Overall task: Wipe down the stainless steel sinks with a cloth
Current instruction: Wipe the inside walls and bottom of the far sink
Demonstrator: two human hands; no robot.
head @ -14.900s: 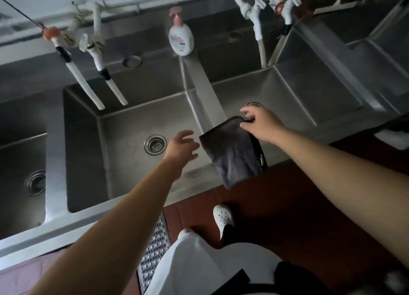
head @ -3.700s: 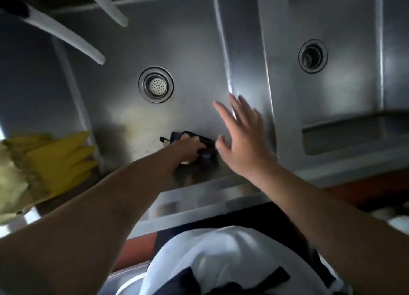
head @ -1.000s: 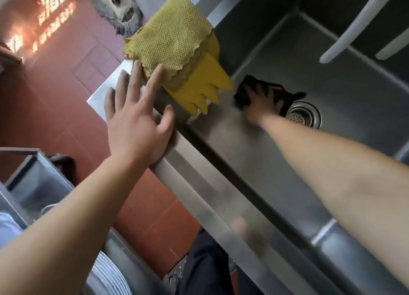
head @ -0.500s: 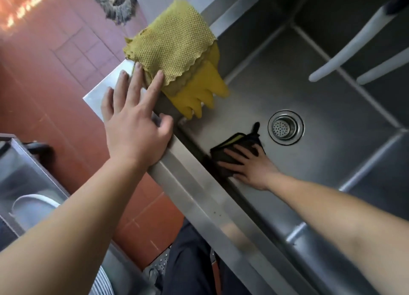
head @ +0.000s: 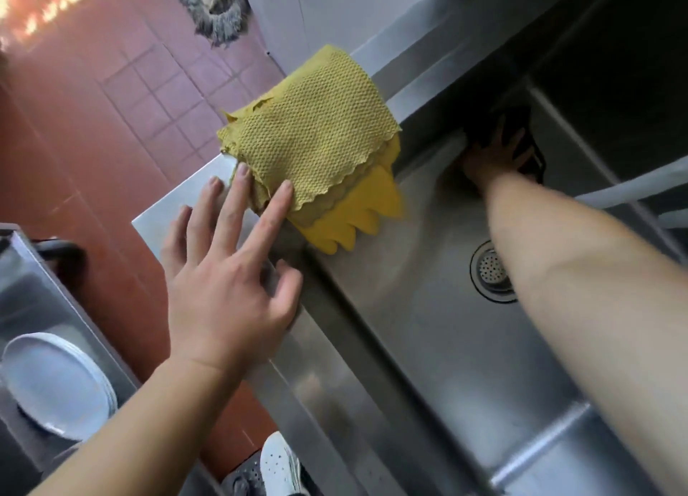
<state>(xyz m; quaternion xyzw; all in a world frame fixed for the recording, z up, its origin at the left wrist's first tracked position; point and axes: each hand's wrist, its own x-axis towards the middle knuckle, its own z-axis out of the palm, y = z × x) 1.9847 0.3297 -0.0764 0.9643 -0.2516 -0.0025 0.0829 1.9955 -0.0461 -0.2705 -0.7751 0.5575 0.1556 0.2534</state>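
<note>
Pressing the dark wiping cloth (head: 521,143) against the far corner of the stainless steel sink basin (head: 409,302), your right hand (head: 495,153) had its fingers spread flat over the fabric, pushing rather than gripping; the motion blur there kept me from telling how much of the cloth sat under your palm. Your left hand (head: 227,290) lay open on the flat steel sink rim (head: 327,395), fingers straight, two fingertips (head: 284,188) touching the edge of the yellow waffle-weave cloth (head: 309,134) draped over the rim.

That was your first risk, as I judged it. The yellow cloth lay on top of a yellow rubber glove (head: 357,212) whose fingers hung down into the basin, and any slide of your bracing hand could have pushed both over the edge and into the area you were wiping.

With no grip closed on the dark cloth, a hard stroke across the corner seam could have left it bunched behind your hand. A long stroke back could also have dragged it over the round perforated drain strainer (head: 491,272), which lay just beside your forearm. Leaning that far on a smooth rim, your left palm could have slipped.
</note>
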